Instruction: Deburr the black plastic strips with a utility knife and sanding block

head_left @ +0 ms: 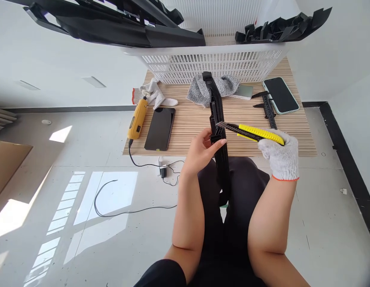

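My bare left hand (pixel 202 149) is closed around a long black plastic part (pixel 216 107), held upright over my lap and reaching up past the mat. My right hand (pixel 279 157), in a white knit glove, grips a yellow utility knife (pixel 256 133). The knife's extended blade points left and touches the black part just above my left fingers.
A striped mat (pixel 187 119) carries a yellow rotary tool (pixel 137 119), a dark phone (pixel 160 128), white gloves (pixel 155 95), a grey glove (pixel 202 89), a black caliper (pixel 268 108) and a second phone (pixel 281 95). A white basket (pixel 214 63) holding black parts stands behind.
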### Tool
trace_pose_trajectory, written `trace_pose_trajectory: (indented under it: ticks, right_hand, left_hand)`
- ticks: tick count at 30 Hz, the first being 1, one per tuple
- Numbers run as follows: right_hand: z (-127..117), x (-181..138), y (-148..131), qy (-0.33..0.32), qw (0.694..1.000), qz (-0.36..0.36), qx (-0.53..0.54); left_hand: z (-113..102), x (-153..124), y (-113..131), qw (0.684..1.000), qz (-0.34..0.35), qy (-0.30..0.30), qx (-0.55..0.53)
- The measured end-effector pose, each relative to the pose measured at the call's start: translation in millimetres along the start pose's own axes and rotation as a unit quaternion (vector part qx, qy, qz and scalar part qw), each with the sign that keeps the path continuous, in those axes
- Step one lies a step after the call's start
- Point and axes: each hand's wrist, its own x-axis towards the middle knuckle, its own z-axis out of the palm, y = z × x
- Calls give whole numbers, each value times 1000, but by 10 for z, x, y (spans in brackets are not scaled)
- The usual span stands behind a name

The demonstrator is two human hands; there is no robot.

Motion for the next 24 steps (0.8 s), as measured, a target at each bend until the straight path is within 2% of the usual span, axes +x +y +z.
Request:
trace_pose_trajectory:
  ticks: [4,8,12,15,18,22,24]
  right_hand:
    - [-45,28,13,27,1000,1,-7]
    - [-54,34,7,-34,999,12,-29]
    - [-41,28,-9,-2,1000,9,-1]
    - [-34,26,-19,-44,999,18,-26]
    - [-23,25,-23,-12,1000,10,-7]
    - [-10,22,-33,-48,998,19,-32]
    - [-7,17,-41,-24,999,14,-20]
  left_hand:
    - [-8,2,-4,1000,2,1,8]
    - [-20,-2,0,1000,3,-9,7]
    - [-24,0,-6,1000,1,-16,5]
    - [-21,2,-10,1000,7,-18,1]
    - [-18,1,-9,1000,8,-17,-2]
    - [-20,-6,-3,1000,4,-20,0]
    - [-22,-11,1,1000,-3,-23,2]
